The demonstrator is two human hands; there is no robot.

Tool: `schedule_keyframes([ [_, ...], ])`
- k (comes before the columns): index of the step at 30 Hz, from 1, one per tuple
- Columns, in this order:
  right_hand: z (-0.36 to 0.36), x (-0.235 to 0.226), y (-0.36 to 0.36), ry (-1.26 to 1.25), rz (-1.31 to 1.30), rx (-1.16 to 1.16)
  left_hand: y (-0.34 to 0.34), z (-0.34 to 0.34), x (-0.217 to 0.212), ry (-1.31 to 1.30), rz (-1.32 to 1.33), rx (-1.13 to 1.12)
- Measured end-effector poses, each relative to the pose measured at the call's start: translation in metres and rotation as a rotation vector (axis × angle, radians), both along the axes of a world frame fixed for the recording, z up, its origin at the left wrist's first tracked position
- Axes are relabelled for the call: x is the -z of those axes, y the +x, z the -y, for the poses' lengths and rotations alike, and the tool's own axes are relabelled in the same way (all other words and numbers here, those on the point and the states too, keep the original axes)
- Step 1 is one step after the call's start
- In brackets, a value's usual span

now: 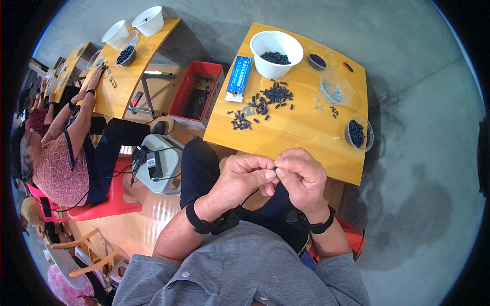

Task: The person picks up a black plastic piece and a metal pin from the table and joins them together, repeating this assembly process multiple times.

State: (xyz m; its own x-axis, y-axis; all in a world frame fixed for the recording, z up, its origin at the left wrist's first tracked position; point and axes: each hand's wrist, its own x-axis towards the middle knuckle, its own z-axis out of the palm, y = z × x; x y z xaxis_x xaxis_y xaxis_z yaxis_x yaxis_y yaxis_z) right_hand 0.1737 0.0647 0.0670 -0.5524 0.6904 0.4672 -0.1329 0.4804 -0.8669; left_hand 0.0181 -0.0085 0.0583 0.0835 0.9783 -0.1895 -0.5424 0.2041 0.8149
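- Fingertips of the left hand (237, 179) and right hand (305, 177) meet, both thumbs and forefingers pinching a small dark piece (274, 169); they cover most of it, so its full shape cannot be told.
- That piece is in front of the person's body, by the near edge of the wooden table (311, 130).
- Black wristbands (196, 217) circle both wrists.
- Loose black plastic parts (277, 94) lie scattered on the left half of the table, silvery metal bits (249, 110) among them.
- Beyond them stands a white bowl (264, 41) holding more black parts; just left of it lies a blue-and-white carton (239, 76).
- Along the right side are three clear plastic tubs (347, 96): the far and near ones hold dark parts, the middle one silvery pieces.
- Near the far right corner lies a red-and-black tool (348, 66).
- Left of the table, a red box (179, 92) sits on the floor.
- Farther left, a co-worker (61, 168) reaches onto another table (115, 94).
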Motion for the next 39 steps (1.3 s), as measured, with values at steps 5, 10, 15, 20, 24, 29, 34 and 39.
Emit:
schedule_keyframes([
  [5, 0.000, 0.003, 0.003, 0.016, -0.001, -0.042, 0.001, 0.001, 0.000, 0.014, 0.000, 0.006],
  [10, -0.006, 0.007, 0.008, 0.081, 0.023, -0.084, 0.003, 0.001, 0.003, 0.018, -0.019, 0.008],
  [15, -0.008, -0.003, 0.013, -0.198, 0.014, -0.111, 0.006, -0.003, -0.008, 0.007, -0.084, -0.035],
  [20, -0.002, -0.011, 0.013, -0.723, 0.097, -0.088, 0.007, 0.002, -0.003, 0.031, -0.215, -0.072],
  [24, 0.000, -0.005, 0.018, -0.861, 0.163, -0.272, 0.009, 0.003, -0.004, 0.260, -0.256, -0.173],
  [29, 0.003, -0.010, 0.010, -1.068, 0.139, -0.428, 0.011, 0.008, -0.004, 0.219, -0.170, -0.121],
  [34, 0.006, -0.012, 0.006, -1.172, 0.121, -0.484, 0.009, 0.012, -0.002, 0.215, -0.116, -0.083],
  [39, 0.013, -0.002, 0.007, -1.225, 0.059, -0.553, 0.008, 0.015, 0.000, 0.216, -0.069, -0.060],
])
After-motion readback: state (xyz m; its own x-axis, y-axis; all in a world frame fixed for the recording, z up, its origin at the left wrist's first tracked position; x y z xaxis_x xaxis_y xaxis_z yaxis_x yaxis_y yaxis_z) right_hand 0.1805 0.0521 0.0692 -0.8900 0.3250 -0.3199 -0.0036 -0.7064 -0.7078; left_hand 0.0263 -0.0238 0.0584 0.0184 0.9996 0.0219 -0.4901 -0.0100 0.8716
